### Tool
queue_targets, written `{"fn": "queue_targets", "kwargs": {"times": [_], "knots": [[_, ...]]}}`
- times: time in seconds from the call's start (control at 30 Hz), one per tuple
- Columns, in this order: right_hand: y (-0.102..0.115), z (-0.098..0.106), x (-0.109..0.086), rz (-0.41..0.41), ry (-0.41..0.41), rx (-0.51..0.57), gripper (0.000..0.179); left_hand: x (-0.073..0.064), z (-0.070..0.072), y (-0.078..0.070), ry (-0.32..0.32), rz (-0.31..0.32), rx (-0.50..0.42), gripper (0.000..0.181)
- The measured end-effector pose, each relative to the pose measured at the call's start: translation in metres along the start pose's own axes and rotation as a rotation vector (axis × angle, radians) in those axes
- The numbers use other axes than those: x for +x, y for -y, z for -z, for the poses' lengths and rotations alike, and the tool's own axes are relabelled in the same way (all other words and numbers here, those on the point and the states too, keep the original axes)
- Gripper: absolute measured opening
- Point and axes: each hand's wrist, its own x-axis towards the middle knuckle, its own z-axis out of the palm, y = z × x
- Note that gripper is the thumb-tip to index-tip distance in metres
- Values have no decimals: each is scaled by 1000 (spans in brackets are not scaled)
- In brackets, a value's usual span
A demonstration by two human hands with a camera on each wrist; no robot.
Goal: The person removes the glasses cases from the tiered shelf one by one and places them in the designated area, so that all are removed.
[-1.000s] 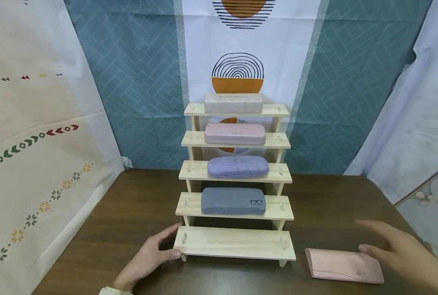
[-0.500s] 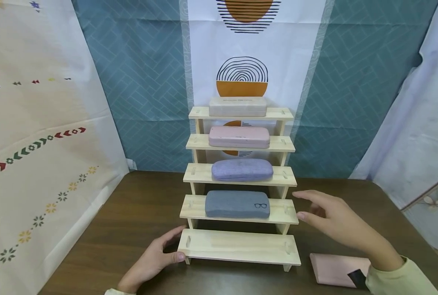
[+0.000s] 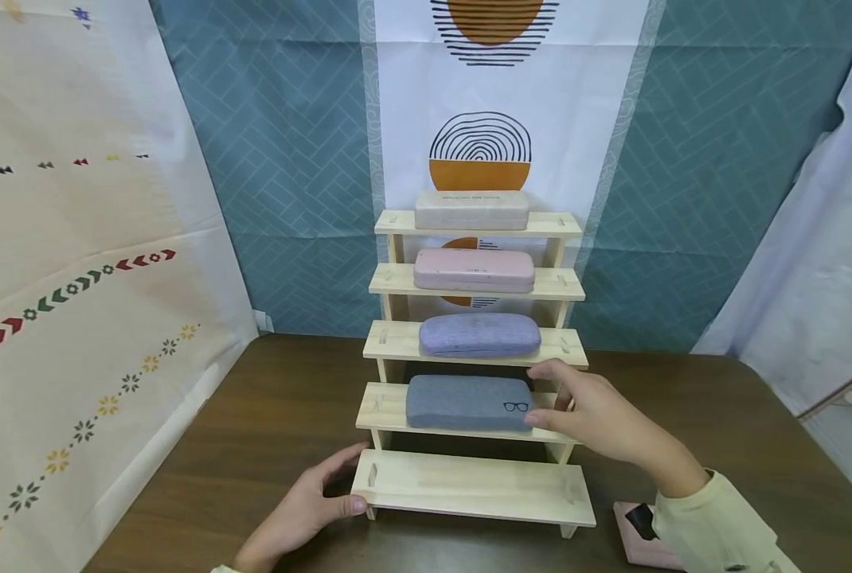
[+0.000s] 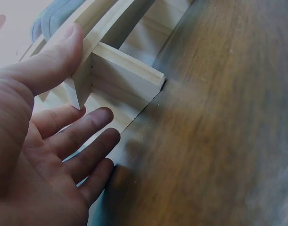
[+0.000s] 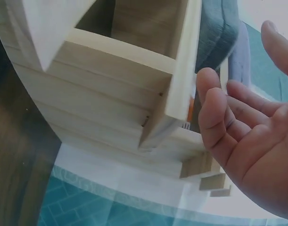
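Note:
A stepped pale wooden rack (image 3: 472,487) stands on the brown table. My left hand (image 3: 311,509) holds the left end of its lowest step, thumb at the front corner and forefinger at the back one. In the left wrist view the thumb (image 4: 63,56) lies along the board's end, with the other fingers spread below it. On the second step lies a grey-blue glasses case (image 3: 462,402) with a small glasses print. My right hand (image 3: 598,418) is at that case's right end, thumb and forefinger apart. Nothing sits between its fingers in the right wrist view.
Higher steps carry a lavender case (image 3: 479,334), a pink case (image 3: 474,270) and a pale beige case (image 3: 472,210). A flat pink case (image 3: 644,549) lies on the table at front right, partly hidden by the right sleeve (image 3: 716,521). Patterned cloths hang behind and at both sides.
My right hand has moved left and up, from over the flat pink case to the right end of the grey-blue glasses case. The left hand stays at the rack; the view shifts slightly.

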Motion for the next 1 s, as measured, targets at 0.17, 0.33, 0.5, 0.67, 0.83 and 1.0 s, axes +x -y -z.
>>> {"fn": "queue_targets", "kwargs": {"times": [0.17, 0.33, 0.5, 0.67, 0.83, 1.0], "knots": [[0, -8, 3, -32, 49, -16, 83, 0, 0, -2, -6, 3, 11, 76], [-3, -15, 4, -47, 55, -15, 93, 0, 1, -3, 13, -43, -9, 74], [-7, -20, 7, -67, 39, -19, 96, 0, 1, -4, 4, -38, -3, 74], [-9, -24, 11, -82, 17, -38, 86, 1, -1, -4, -8, 2, 12, 76], [-11, -25, 10, -89, -12, -13, 78, 0, -2, -4, -10, 27, 16, 76], [-14, -25, 1, -76, -81, 28, 73, -1, -1, -3, -14, 28, 30, 77]]}}
